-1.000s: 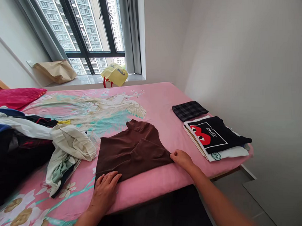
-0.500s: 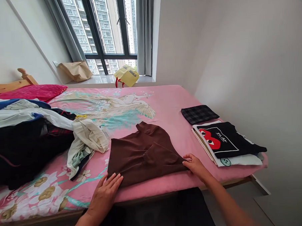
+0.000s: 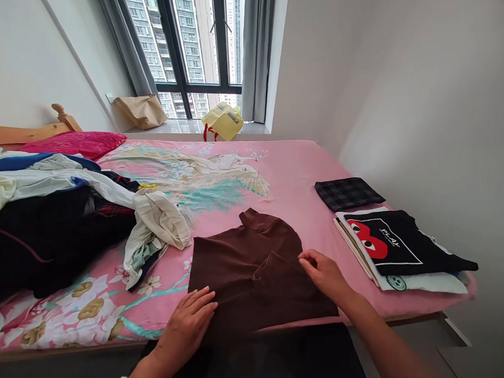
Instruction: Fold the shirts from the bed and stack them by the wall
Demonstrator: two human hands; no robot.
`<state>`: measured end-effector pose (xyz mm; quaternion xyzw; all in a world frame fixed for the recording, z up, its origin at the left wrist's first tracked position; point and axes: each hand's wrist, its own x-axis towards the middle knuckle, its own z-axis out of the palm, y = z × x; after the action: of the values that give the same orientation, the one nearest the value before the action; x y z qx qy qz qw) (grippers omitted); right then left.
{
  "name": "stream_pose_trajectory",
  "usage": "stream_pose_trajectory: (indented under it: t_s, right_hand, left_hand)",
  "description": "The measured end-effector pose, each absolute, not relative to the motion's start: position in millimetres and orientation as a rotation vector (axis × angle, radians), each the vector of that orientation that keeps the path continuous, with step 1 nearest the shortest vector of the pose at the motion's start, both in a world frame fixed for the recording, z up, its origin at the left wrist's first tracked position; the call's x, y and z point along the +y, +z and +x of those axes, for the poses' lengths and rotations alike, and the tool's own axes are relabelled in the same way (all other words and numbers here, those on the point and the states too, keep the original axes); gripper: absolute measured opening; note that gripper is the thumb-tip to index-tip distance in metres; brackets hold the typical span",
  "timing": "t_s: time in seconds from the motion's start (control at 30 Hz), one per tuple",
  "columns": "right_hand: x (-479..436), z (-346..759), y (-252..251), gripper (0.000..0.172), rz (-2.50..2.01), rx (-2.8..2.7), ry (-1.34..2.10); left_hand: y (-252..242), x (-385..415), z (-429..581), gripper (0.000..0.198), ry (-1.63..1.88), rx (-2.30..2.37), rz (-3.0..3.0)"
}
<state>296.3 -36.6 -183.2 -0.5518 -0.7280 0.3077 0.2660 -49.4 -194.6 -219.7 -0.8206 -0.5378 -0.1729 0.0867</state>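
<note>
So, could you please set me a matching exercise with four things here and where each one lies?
Things:
1. brown top
2. dark checked cloth
3. yellow bag
4. red cushion

Places:
A. on the windowsill
B. near the wooden headboard
C. by the left hand and right hand
D. just beyond the folded stack

Pairs: 1-C, 2-D, 3-A, 4-B

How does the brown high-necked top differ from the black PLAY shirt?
The brown high-necked top looks plain; the black PLAY shirt shows a red heart. The brown top lies directly on the pink bedsheet; the PLAY shirt lies on stacked clothes. Both are dark garments.
</note>
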Motion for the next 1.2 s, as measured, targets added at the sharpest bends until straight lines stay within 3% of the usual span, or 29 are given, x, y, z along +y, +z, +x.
stream_pose_trajectory:
  t_s: [0.23, 0.43, 0.53, 0.63, 0.77, 0.97, 1.2]
  right_hand:
    - [50.1, 221.3, -181.4, 0.016, -1.602, -2.341, 0.476]
    - [104.9, 194.9, -196.1, 0.031, -1.753, -2.450, 0.224]
    - [120.3, 187.5, -206.6, 0.031, -1.851, -2.455, 0.235]
    - [132.1, 190.7, -215.7, 0.022, -1.862, -2.428, 0.271]
    - [142.1, 203.1, -225.0, 0.025, -1.868, -2.338, 0.267]
    - [144.4, 204.9, -231.4, 0.023, -1.880, -2.307, 0.285]
    - [131.3, 174.8, -221.6, 0.043, -1.343, -2.467, 0.058]
  left_hand:
    - [-219.2, -165.9, -69.7, 0.027, -0.534, -1.701, -2.474]
    - [-193.7, -82.0, -114.0, 0.034, -0.611, -2.065, -2.251]
    - [-187.2, -35.6, -115.2, 0.036, -0.387, -2.320, -2.220]
    - [-193.7, -6.8, -112.3, 0.027, -0.237, -2.466, -2.171]
    - [-208.7, 7.3, -114.6, 0.016, -0.189, -2.514, -2.178]
    - [-215.7, 11.8, -121.7, 0.027, -0.257, -2.592, -2.092]
    - [-217.6, 11.8, -136.0, 0.013, -0.267, -2.733, -2.172]
